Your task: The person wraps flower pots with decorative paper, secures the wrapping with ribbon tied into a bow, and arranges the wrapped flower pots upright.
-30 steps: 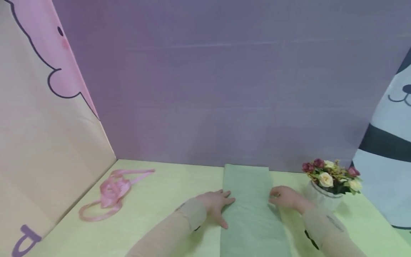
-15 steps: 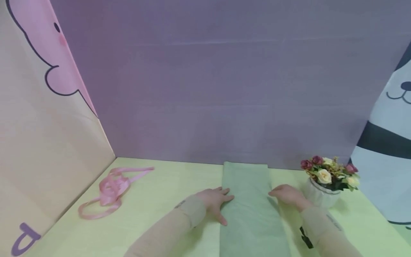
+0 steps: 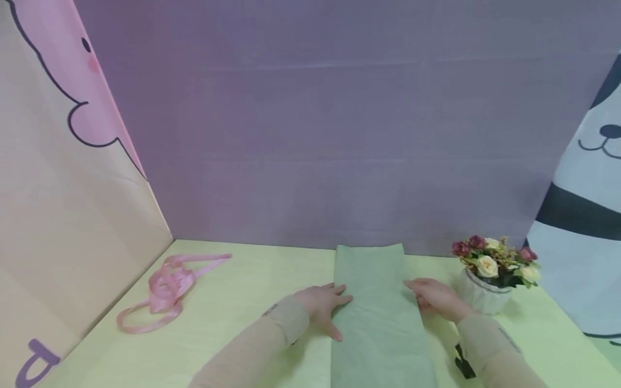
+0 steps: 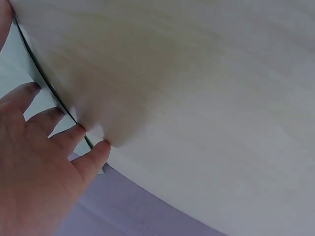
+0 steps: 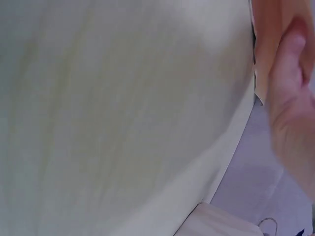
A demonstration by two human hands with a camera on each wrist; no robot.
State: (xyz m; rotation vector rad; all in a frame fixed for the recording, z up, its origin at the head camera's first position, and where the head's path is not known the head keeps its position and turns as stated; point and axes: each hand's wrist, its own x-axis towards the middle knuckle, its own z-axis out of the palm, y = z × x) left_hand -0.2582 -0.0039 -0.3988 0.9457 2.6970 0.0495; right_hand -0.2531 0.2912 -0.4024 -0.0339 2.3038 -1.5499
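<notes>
A long, pale green folded cloth lies lengthwise on the table between my hands, running out of the head view at the bottom. My left hand rests on its left edge with the fingers spread. In the left wrist view, the fingertips lie along that edge, some touching the tabletop. On the opposite side, my right hand pinches the cloth's right edge between thumb and fingers. The right wrist view shows the thumb against the edge, while the other fingers are mostly hidden.
A pink ribbon lies loosely looped on the pale yellow table at the left. Just beyond my right wrist stands a ribbed white pot of artificial flowers. A purple backdrop rises at the table's far edge.
My right hand has gone from beside the cloth's right edge to pinching it, and the far right corner now rises slightly. My left hand stays in place on the left edge.
</notes>
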